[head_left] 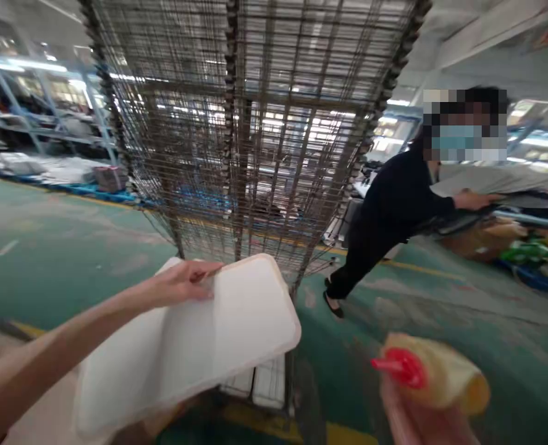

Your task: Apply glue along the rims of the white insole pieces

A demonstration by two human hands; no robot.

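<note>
My left hand [185, 281] grips the upper edge of a stack of white foam-like sheets [236, 315], which bends and tilts down toward me. A tall wire drying rack [250, 136] with many thin shelves stands right behind the sheets. At the lower right my right hand [422, 420] is only partly visible and blurred; it holds a yellowish squeeze bottle [445, 377] with a red nozzle pointing left.
A person in black [394, 210] leans right over a table with grey sheets [491, 179]. White trays [259, 383] lie at the rack's base. Green floor with yellow lines surrounds the rack. Shelving [42, 117] stands far left, coloured clutter [528, 250] at right.
</note>
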